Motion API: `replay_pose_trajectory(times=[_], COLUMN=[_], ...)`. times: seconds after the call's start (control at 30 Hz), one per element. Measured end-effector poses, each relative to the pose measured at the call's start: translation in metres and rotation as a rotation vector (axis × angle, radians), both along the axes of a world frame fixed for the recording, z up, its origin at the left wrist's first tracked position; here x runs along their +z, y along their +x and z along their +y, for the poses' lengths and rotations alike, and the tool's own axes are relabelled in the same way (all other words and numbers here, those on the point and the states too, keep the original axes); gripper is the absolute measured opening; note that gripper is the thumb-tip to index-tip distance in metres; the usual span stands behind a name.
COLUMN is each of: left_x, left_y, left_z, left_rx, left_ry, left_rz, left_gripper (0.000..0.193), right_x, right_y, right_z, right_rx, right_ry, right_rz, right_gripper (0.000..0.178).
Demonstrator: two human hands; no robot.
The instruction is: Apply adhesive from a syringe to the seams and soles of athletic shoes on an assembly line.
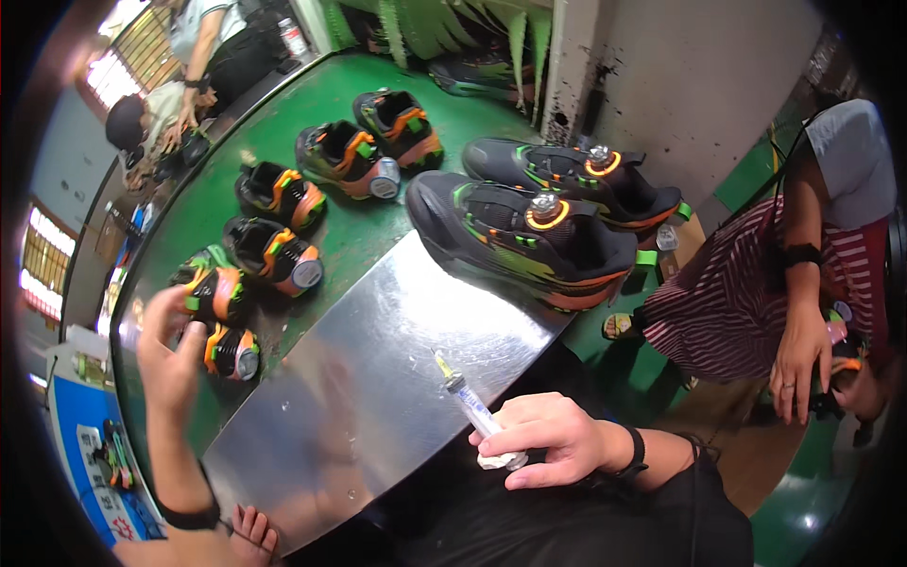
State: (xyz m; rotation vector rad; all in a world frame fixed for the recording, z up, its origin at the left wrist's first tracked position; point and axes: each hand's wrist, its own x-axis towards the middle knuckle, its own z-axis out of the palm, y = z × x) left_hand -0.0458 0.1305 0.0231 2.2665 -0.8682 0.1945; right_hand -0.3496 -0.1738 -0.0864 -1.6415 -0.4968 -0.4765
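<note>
My right hand [553, 439] is closed round a clear syringe [477, 408] with a yellow-green needle tip, which points up and left over the metal plate [350, 364]. A white wad [501, 461] sits by the syringe's rear end. My left hand [173, 354] is raised at the left, thumb and fingers apart, with nothing visible between them. It is beside two small black, orange and green shoes, one behind [215, 288] and one nearer [231, 352]; contact is unclear. Two larger black shoes, a near one [520, 241] and a far one [576, 175], stand with round dial knobs.
Several more small shoes [274, 253] stand along the green table [378, 241]. A co-worker's hand [803, 364] handles a shoe at the right. Other people [194, 76] work at the far left. Fingers [253, 534] of unclear owner show by the plate's lower corner.
</note>
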Motion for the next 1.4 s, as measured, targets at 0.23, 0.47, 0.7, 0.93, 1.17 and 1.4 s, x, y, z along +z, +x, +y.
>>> replay_pose_trajectory(times=[0.23, 0.47, 0.7, 0.93, 1.17, 1.4], left_x=[-0.04, -0.018, -0.001, -0.029, -0.066, -0.107], left_y=[-0.17, -0.178, -0.16, -0.18, -0.198, -0.174], left_z=[-0.087, -0.082, -0.045, -0.022, -0.065, -0.052], left_rx=[-0.457, -0.48, -0.43, -0.313, -0.317, -0.191], left_ry=[-0.651, -0.993, -1.222, -0.965, -0.871, -0.766], left_rz=[0.834, 0.94, 0.865, 0.798, 1.0, 0.871], left_gripper=[0.051, 0.045, 0.035, 0.036, 0.03, 0.023], right_x=[0.024, 0.05, 0.069, 0.054, 0.04, 0.038], right_y=[0.015, 0.044, 0.086, 0.066, 0.013, -0.035], right_z=[0.024, 0.046, 0.09, 0.083, 0.058, 0.021], right_rx=[0.207, 0.611, 1.042, 0.71, 0.139, -0.061], right_ry=[0.079, 0.379, 0.732, 0.068, -0.601, -0.702], right_rz=[-0.014, 0.391, 0.493, 0.317, 0.052, -0.013], right_gripper=[0.031, 0.029, 0.032, 0.027, 0.02, 0.021])
